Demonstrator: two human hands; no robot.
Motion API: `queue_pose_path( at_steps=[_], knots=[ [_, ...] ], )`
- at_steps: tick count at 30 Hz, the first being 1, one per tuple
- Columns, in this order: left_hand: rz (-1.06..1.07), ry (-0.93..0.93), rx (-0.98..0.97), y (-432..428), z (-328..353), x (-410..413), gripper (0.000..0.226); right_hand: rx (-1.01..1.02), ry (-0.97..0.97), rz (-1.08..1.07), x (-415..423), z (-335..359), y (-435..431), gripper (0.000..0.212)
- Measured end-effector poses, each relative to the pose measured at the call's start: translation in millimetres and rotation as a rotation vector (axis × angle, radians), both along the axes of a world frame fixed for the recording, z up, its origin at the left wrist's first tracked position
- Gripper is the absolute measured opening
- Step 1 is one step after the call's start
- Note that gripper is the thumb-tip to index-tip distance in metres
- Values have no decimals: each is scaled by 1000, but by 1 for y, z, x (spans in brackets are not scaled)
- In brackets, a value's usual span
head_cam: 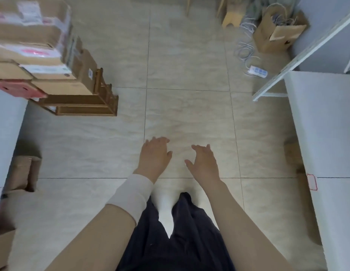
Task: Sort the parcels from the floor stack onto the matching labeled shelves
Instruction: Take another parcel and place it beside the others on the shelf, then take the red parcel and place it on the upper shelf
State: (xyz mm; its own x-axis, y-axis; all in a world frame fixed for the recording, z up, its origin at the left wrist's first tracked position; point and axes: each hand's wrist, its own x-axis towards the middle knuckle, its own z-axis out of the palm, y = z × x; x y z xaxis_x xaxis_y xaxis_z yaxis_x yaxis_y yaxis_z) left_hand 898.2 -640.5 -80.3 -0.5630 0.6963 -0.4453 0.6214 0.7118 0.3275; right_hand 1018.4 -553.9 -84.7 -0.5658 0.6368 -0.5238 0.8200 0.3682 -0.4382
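A stack of cardboard parcels (43, 47) with white and pink labels stands at the upper left on a low wooden rack (86, 106). My left hand (154, 155) and my right hand (204, 162) hang side by side over the tiled floor in the middle, palms down, fingers loosely spread, both holding nothing. They are far from the parcels. A white shelf surface (326, 153) with a small red-outlined label (312, 181) runs down the right side. Another white shelf (6, 124) shows at the left edge.
Small cardboard boxes (23, 173) sit on the floor under the left shelf. At the top right are a brown paper bag (275, 34), tangled cables with a power strip (258, 71), a wooden stool (231, 19) and a metal rack frame (287, 63). My dark trousers and white shoes are below.
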Motion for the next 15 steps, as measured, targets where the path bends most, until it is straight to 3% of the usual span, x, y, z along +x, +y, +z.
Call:
queue_pose_path(
  at_steps=[8,15],
  knots=[
    [227,97,13,-112,13,-105,42,16,60,266,-139,15,-83,56],
    [414,117,20,-161,26,-176,44,55,87,460,-232,31,-114,56]
  ],
)
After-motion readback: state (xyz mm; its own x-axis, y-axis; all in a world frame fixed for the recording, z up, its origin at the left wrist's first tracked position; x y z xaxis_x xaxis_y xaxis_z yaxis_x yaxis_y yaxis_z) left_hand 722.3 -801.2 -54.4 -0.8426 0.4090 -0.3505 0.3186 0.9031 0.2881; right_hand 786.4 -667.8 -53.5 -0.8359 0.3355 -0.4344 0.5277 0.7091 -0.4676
